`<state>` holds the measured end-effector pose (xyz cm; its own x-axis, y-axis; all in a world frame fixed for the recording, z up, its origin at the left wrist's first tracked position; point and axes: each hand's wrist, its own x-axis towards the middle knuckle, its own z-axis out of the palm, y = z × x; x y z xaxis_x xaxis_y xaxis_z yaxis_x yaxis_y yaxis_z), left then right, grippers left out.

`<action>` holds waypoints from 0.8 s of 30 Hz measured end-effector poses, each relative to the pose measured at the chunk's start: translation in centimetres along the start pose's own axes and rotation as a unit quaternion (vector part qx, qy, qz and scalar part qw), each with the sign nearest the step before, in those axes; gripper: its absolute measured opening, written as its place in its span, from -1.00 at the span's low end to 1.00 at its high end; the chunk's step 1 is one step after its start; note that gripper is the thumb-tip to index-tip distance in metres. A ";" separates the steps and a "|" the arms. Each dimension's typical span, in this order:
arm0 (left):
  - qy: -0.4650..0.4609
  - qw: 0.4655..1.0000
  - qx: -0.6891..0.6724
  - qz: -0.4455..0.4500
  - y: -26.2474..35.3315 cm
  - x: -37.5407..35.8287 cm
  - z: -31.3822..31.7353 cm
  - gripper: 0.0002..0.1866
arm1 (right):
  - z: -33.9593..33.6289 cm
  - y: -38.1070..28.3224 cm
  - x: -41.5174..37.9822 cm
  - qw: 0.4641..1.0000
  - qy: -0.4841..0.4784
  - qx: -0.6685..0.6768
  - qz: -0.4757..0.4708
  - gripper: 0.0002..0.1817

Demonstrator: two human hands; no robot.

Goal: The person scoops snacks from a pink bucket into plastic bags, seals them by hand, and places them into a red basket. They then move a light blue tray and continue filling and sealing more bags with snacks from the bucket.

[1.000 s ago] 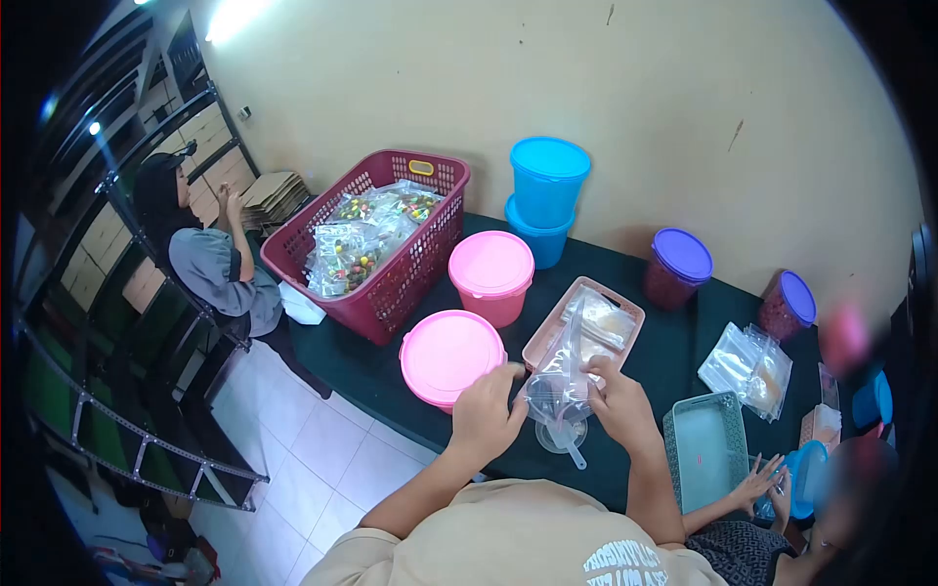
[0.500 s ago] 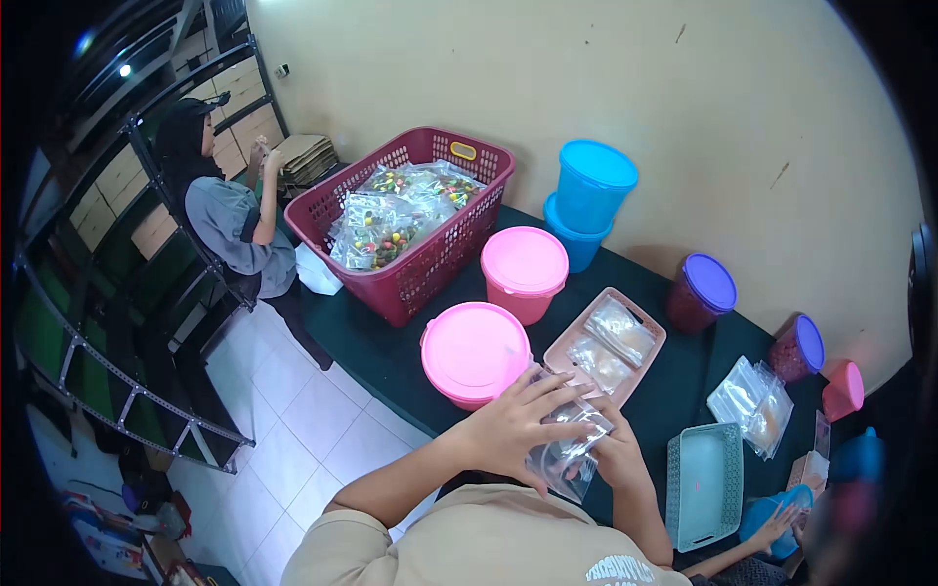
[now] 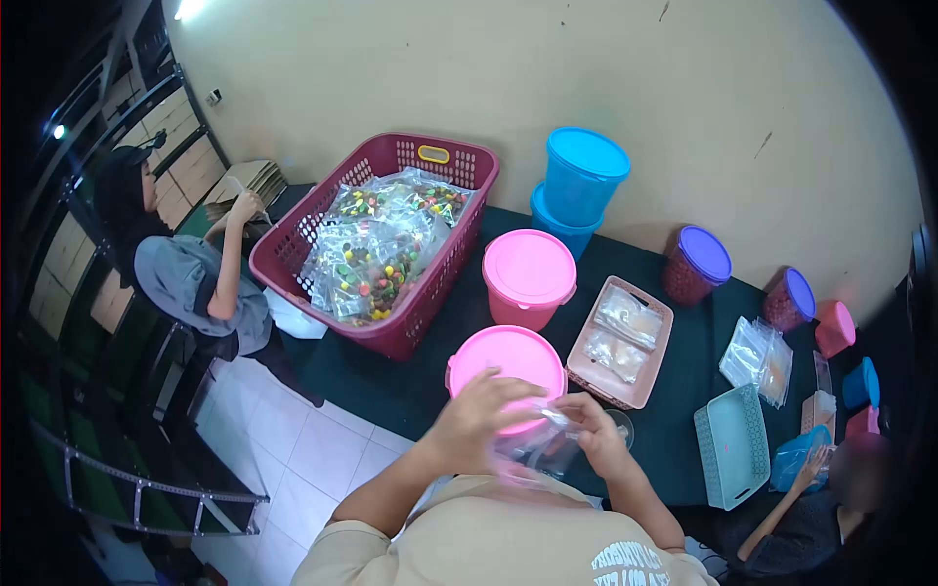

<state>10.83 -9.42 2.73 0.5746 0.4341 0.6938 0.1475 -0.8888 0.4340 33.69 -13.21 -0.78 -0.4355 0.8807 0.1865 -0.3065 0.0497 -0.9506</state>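
Observation:
A clear plastic bag (image 3: pixel 547 447) hangs in front of my chest, just beyond my shirt. My right hand (image 3: pixel 601 437) pinches its top edge between thumb and fingers. Blurred by motion, my left hand (image 3: pixel 476 418) is at the bag's left side, its fingers over the near pink-lidded tub (image 3: pixel 508 354). A round clear rim (image 3: pixel 622 426) shows beside my right hand. Past it, a pink tray (image 3: pixel 650 376) holds several small filled bags (image 3: pixel 616 355).
A maroon basket (image 3: pixel 430 303) of candy-filled bags stands left, near a standing person (image 3: pixel 195 264). Behind are another pink tub (image 3: pixel 528 269), stacked blue tubs (image 3: pixel 584 171) and purple-lidded jars (image 3: pixel 699 264). Rightward lie flat bags (image 3: pixel 757 356), a teal basket (image 3: pixel 733 449) and another person's hand (image 3: pixel 809 474).
My view has shifted, and the hands' grip on the bag has changed. My right hand has moved to the bag's top edge; my left hand has come off its front and is moving.

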 end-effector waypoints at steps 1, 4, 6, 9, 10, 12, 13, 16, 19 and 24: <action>0.067 0.994 -0.090 -0.008 -0.8 -0.7 -1.7 -0.06 | 1.4 0.0 0.7 1.000 0.011 -0.009 -0.019 -0.35; 0.119 0.976 -0.175 -0.043 -4.6 -4.2 -5.4 0.11 | 2.5 0.7 2.7 0.960 0.002 -0.279 -0.020 -0.39; 0.179 0.943 -0.259 -0.103 -5.4 -5.7 -5.4 0.06 | 3.4 3.2 2.6 0.783 -0.017 -0.622 -0.007 -0.50; 0.065 0.996 -0.031 -0.057 -7.1 -5.7 -8.0 -0.03 | 2.7 7.5 0.9 0.762 -0.034 -0.647 -0.003 -0.59; 0.036 0.998 0.022 -0.043 -7.0 -5.1 -8.5 0.03 | 3.0 7.9 0.8 0.759 -0.005 -0.650 -0.037 -0.69; 0.002 0.998 0.065 -0.021 -7.7 -4.9 -8.9 0.10 | 2.6 8.9 0.7 0.748 0.010 -0.663 -0.024 -0.73; 0.001 0.998 0.038 -0.051 -8.4 -5.6 -8.5 0.03 | 2.7 8.7 1.0 0.735 0.011 -0.678 -0.021 -0.77; -0.007 0.995 -0.021 -0.095 -9.6 -7.0 -7.5 -0.01 | 2.9 8.1 1.9 0.737 0.021 -0.676 -0.021 -0.84; -0.020 0.991 -0.065 -0.114 -10.3 -7.7 -7.1 0.03 | 3.1 8.1 2.2 0.735 0.002 -0.678 -0.019 -0.84; -0.033 0.984 -0.113 -0.137 -11.7 -9.4 -7.7 0.13 | 4.6 4.0 3.2 0.713 0.012 -0.700 -0.039 -0.83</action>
<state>-2.47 -1.97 -4.47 0.5903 0.6361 0.4968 0.1266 -0.6809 0.7214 27.18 -12.34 -2.86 -0.4432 0.8567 0.2640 0.8237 0.5054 -0.2573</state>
